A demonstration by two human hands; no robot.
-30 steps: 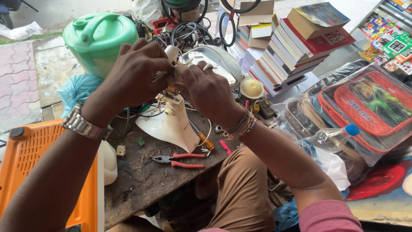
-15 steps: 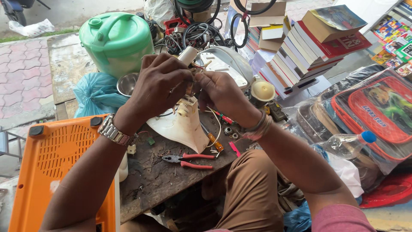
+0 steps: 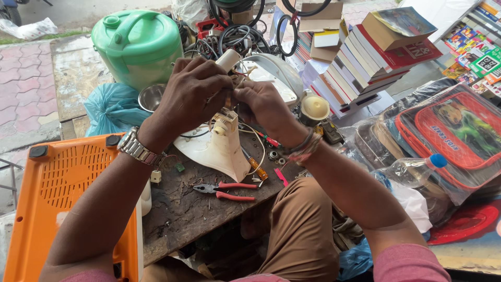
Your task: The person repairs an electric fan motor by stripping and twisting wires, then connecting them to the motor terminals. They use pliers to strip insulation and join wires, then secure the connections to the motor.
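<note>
Pinching a small part atop the cream appliance housing (image 3: 222,149), left hand (image 3: 190,96) and right hand (image 3: 266,107) seem mid-repair; steady fingertip control matters next.

Two hands are at work, the left hand (image 3: 190,94) and the right hand (image 3: 263,107), close together over one cream plastic housing (image 3: 222,149); one pair of red-handled pliers (image 3: 224,190) lies just below the hands; one orange-handled screwdriver (image 3: 255,167) lies under the right hand; one green lidded cooker (image 3: 136,44) stands beyond the left hand; one small steel bowl (image 3: 152,96) and one blue plastic bag (image 3: 109,107) sit left of the left hand; one orange stool (image 3: 62,177) lies beside the left forearm; one clear bottle (image 3: 409,169) with a blue cap lies right of the right forearm; one stack of books (image 3: 365,57) stands beyond the right hand.
</note>
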